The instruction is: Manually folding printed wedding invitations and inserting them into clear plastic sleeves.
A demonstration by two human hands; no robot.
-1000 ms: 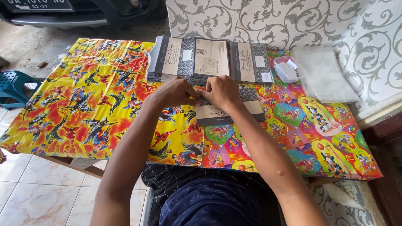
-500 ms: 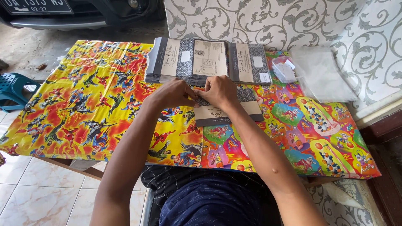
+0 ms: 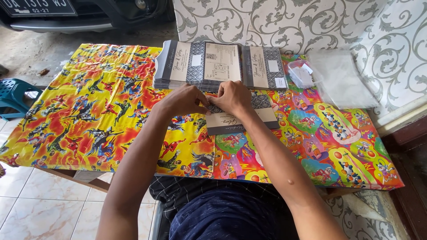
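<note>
Looking down from the head camera, the left hand (image 3: 182, 100) and the right hand (image 3: 233, 97) meet at the far edge of a grey-and-cream folded card (image 3: 240, 119) lying flat on the surface (image 3: 89, 115), which wears a bright cartoon-print cloth; both sets of fingers are pinched together on that upper edge, probably so the fold can be pressed or lined up, though the knuckles hide the exact contact. The card sits just in front of a stack of matching cards (image 3: 200, 66), kept close so each one is within easy reach. A second, smaller stack (image 3: 264, 67) lies to the right, then a small clear box (image 3: 300, 73) and a pile of clear plastic sleeves (image 3: 342, 80). Nothing blocks the hands; a blue stool (image 3: 15, 91) stands well off to the left
</note>
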